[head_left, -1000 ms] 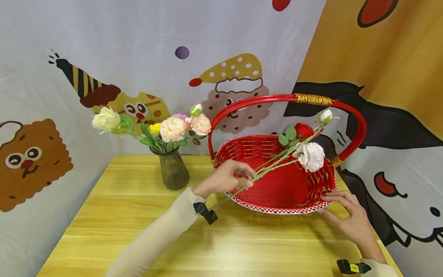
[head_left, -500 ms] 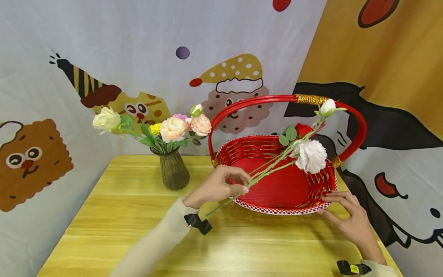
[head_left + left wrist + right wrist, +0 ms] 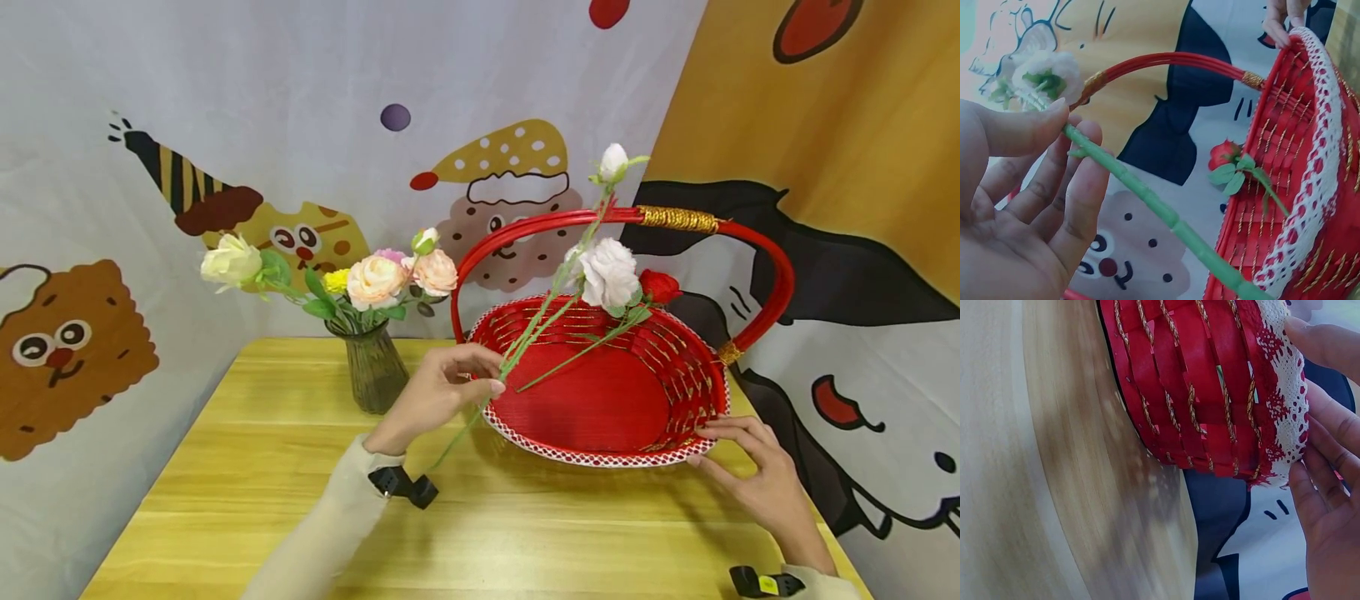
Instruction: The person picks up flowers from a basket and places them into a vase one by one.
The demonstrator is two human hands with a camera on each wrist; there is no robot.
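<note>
My left hand point(image 3: 438, 390) pinches the green stem point(image 3: 1163, 215) of a white artificial flower point(image 3: 611, 273) between thumb and fingers. A white bud point(image 3: 612, 162) rises above the bloom on the same spray, overlapping the basket handle in the head view. The lower stem slants past my wrist over the table. Inside the red woven basket point(image 3: 585, 457), a red rose point(image 3: 660, 287) leans against the back right wall, its stem on the basket floor. My right hand point(image 3: 757, 467) grips the basket's lace-trimmed rim point(image 3: 1288, 394) at the front right, thumb outside and fingers over the edge.
Left of the basket stands a ribbed grey glass vase point(image 3: 377, 375) with peach, yellow, pink and cream flowers. The basket's tall red handle point(image 3: 555, 220) arches over it. A cartoon-print curtain point(image 3: 300, 83) hangs behind the wooden table point(image 3: 247, 467).
My left hand has drawn back to the left and the white flower has swung left and upright, away from the red rose, which stays in the basket. My right hand has not moved.
</note>
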